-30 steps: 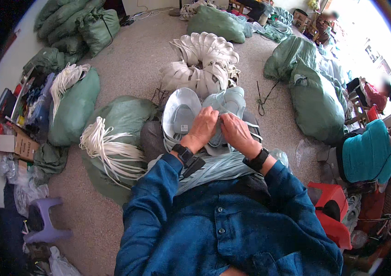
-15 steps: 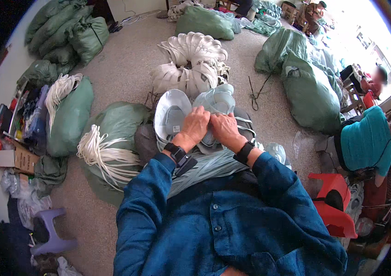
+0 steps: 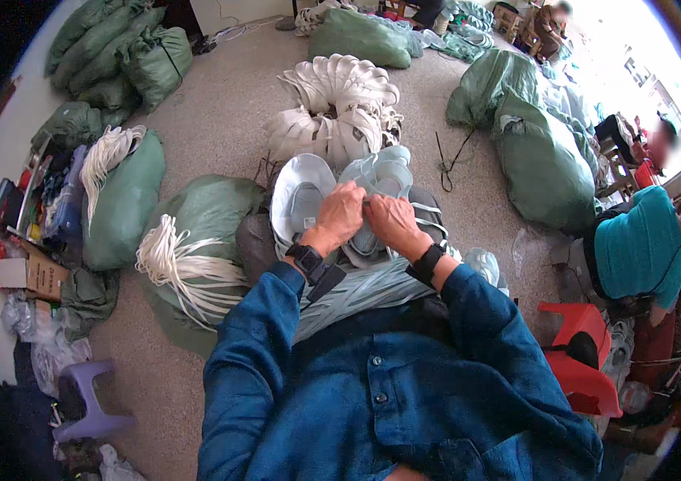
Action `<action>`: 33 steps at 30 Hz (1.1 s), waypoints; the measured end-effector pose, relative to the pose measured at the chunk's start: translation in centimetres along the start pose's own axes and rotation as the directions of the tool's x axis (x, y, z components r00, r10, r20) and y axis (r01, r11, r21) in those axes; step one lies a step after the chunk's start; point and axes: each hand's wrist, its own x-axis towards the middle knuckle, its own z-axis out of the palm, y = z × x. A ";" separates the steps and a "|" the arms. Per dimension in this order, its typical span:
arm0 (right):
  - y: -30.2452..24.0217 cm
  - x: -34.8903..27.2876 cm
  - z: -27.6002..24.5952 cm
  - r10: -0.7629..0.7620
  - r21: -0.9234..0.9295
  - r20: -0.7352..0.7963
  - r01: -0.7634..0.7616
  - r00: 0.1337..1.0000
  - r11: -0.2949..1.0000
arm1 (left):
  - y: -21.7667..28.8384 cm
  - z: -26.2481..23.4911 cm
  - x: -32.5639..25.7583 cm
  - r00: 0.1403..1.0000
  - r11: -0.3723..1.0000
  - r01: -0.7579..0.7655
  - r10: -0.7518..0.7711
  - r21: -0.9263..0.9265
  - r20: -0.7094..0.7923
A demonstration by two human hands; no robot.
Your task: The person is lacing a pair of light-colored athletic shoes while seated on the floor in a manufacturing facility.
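My two hands meet over my lap, fingertips pinched close together at a pale blue-grey shoe upper. My left hand grips near its left edge, and my right hand pinches just beside it. The fine detail between the fingertips is hidden by the fingers. Left of my left hand, touching distance away, lies a white shoe upper with a grey inside. A thick bundle of pale laces is spread across my lap below both wrists.
Beyond my hands, white shoe uppers stand nested in a curved row on the floor. A green sack at my left carries a bundle of white laces. Large green sacks stand right, near a red chair and a seated person.
Both hands keep almost the same pinched grip on the shoe upper. My left fingers have shifted slightly upward; the whole view has moved a little.
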 end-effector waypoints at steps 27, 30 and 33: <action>-0.3 -3.0 -1.8 -0.147 0.144 -0.014 0.147 0.989 0.979 | 0.5 -0.5 -1.2 0.996 0.999 -0.035 0.033 -0.016 -0.081; -1.0 -1.7 -1.3 0.005 0.092 0.041 -0.009 0.999 0.996 | 0.3 -0.2 -1.0 0.996 0.998 -0.026 0.020 -0.065 -0.086; -1.1 -0.7 0.1 0.052 -0.012 -0.038 -0.052 0.998 0.999 | -0.1 0.2 -0.9 0.994 0.992 -0.024 0.011 -0.121 -0.109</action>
